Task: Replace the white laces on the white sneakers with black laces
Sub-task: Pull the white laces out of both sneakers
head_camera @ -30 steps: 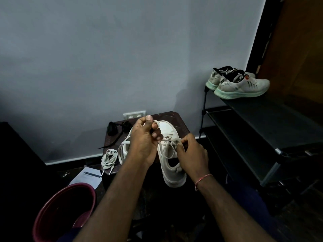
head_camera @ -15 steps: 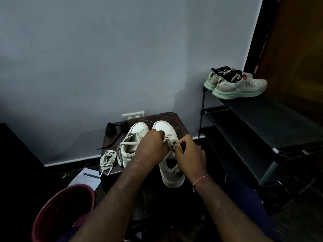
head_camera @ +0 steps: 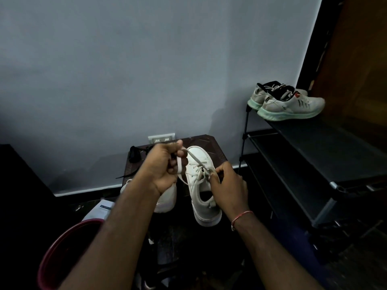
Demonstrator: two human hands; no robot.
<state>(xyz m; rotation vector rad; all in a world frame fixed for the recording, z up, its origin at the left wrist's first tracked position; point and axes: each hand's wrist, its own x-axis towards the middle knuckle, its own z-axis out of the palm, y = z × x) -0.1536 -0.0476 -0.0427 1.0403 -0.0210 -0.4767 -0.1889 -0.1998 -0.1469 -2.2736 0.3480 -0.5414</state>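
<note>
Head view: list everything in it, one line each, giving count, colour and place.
white sneakers: two, white, on the table, left one partly behind the forearm
white lace: one, white, stretched up from the right sneaker
black laces: one bundle, black, table's back left
table: one, dark brown, against the wall
wall socket: one, white, behind the table
running shoes: two, white with mint soles, atop the shoe rack
shoe rack: one, black, right side
tub: one, maroon, bottom left
paper: one, white, beside the tub
left hand: one, grips the white lace
right hand: one, pinches the lace at the eyelets
</note>
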